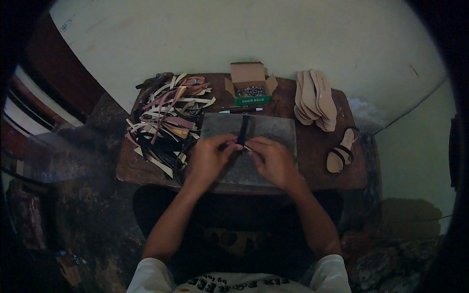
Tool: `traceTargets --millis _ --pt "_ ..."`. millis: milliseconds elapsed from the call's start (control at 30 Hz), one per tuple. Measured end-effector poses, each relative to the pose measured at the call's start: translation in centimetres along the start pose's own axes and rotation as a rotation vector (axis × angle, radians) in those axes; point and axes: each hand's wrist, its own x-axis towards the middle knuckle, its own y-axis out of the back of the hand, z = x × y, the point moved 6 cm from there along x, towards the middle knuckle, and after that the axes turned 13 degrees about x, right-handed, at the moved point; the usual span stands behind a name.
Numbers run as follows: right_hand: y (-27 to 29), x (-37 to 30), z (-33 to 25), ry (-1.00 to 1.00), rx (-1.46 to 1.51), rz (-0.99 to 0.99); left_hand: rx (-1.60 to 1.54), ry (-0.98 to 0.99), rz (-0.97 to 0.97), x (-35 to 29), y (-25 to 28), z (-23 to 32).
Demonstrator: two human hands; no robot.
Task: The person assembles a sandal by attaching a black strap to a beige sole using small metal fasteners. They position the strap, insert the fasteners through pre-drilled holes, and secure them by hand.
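Note:
Over a grey slab (220,171) on the wooden table, both my hands pinch a narrow black strap (244,128). My left hand (211,155) has its thumb and fingertips closed on the strap's near part. Opposite it, my right hand (273,160) grips the same part, where a small pale edge shows by the fingertips. From between my fingers the strap runs away from me to the far edge of the slab. How its near end is folded or joined is too small and dark to tell.
Cut strips (168,122) in black, cream and pink pile up at the table's left. An opened carton (251,99) of small metal nails stands at the back, with a pen (242,110) before it. Shoe insoles (315,97) and a finished sandal (343,150) lie to the right.

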Motion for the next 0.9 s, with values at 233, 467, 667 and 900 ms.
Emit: traceTargets --millis 233,467,667,900 --pt "0.5 -0.3 0.1 -0.05 -0.123 -0.106 0.061 -0.323 0.076 0.2 0.9 1.8" --pt "1.2 -0.6 0.2 -0.071 -0.028 -0.046 -0.328 0.079 -0.257 -0.3 -1.1 1.0" --pt "1.0 0.1 0.6 -0.03 0.209 0.016 -0.362 0.082 -0.251 0.0 -2.0 -0.6" --pt "0.6 0.4 2.0 -0.109 0.32 0.039 -0.426 0.12 -0.253 -0.2 -1.9 -0.1"
